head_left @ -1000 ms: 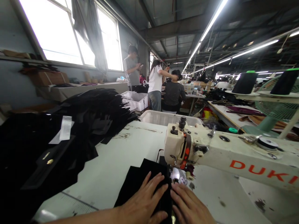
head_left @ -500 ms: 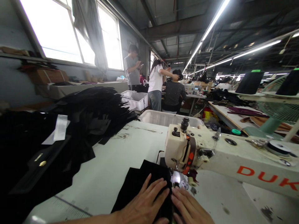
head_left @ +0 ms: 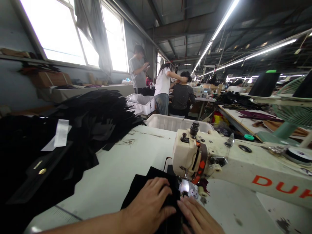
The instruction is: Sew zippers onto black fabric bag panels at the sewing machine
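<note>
A piece of black fabric (head_left: 138, 185) lies on the pale sewing table, its far end beside the sewing machine head (head_left: 187, 156). My left hand (head_left: 151, 201) rests on top of this cloth with knuckles raised, fingers bent and thumb apart; it grips nothing that I can see. To its right, close in front of the lit needle area (head_left: 187, 188), my right hand (head_left: 195, 214) presses down along the fabric's right edge with fingers stretched out. The needle itself cannot be made out, and my hands cover the near part of the cloth.
Black cut pieces (head_left: 97, 117) are heaped on the left, with a white label (head_left: 61, 133) on top. Behind the machine stands a white plastic bin (head_left: 168, 122). Thread cones (head_left: 264, 84) and a green fan (head_left: 290, 113) are at right. Several people are further back.
My left hand has drawn its fingers in from lying flat to bent, with the knuckles lifted. The right hand stays almost in place. The view has shifted slightly.
</note>
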{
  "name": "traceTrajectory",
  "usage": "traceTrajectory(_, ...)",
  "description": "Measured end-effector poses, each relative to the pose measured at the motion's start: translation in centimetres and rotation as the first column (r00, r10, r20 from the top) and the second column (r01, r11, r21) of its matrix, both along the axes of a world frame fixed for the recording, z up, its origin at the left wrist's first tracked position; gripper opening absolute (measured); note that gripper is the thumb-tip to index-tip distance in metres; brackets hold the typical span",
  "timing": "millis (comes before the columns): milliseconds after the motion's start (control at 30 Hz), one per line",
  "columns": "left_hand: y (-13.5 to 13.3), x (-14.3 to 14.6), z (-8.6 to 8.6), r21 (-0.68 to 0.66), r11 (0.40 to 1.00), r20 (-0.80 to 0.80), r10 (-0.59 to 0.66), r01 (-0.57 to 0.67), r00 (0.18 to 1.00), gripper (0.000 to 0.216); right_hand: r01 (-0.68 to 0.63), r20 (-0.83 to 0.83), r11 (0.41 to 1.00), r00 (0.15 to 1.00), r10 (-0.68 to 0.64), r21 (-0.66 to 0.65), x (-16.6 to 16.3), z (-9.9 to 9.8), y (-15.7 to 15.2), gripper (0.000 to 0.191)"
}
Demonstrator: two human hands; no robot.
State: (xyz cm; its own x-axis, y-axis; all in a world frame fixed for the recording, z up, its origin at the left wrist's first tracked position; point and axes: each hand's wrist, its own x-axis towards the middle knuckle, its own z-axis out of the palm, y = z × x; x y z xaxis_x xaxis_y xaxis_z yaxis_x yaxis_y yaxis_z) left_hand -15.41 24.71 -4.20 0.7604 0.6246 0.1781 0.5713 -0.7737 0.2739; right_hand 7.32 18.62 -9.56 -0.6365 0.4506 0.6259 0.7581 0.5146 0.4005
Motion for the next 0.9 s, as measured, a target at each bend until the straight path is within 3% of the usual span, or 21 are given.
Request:
traceTrajectory(67, 1.4, 0.5, 1.2, -0.054, 0.994, 0.011, 0.095, -0.094, 0.995, 0.048, 0.008, 0.022, 1.0, 1.0, -0.007, -0.021, 0.1, 0.0, -0.1, 0.035)
traceTrajectory(167, 3.3, 1.3, 1.8, -0.142, 0.989, 0.005, 0.049, -0.048, 0.999, 0.065, 0.012, 0.065, 0.999, 0.998, -0.01, -0.037, 0.5, -0.7, -0.3, 0.032)
traceTrajectory(300, 4.4, 1.5, 1.0, -0.227, 0.974, 0.064, 0.011, 0.004, 0.998, 0.044, 0.042, 0.09, 0.998, 0.995, -0.038, -0.048, 0.7, -1.6, -0.4, 0.032)
traceTrajectory(467, 4.4, 0.2, 0.5, -0.195, 0.964, 0.255, -0.13, 0.183, 0.958, 0.021, 0.057, 0.049, 0.997, 0.997, -0.054, -0.045, 0.4, -1.9, -0.5, 0.032)
traceTrajectory(633, 4.5, -0.1, 2.0, -0.284, 0.823, 0.449, -0.34, 0.492, 0.826, 0.025, 0.064, -0.014, 0.996, 0.998, -0.065, -0.061, 0.1, -2.5, -0.5, 0.033)
traceTrajectory(800, 4.5, -0.3, 4.1, -0.478, 0.707, 0.481, -0.287, 0.522, 0.829, 0.023, 0.057, -0.083, 0.995, 0.995, -0.064, -0.085, -0.2, -2.6, -0.6, 0.033)
traceTrajectory(900, 4.5, -0.8, 4.6, -0.509, 0.726, 0.415, -0.264, 0.463, 0.871, 0.016, 0.039, -0.066, 0.996, 0.997, -0.045, -0.082, -0.3, -2.0, -0.7, 0.031)
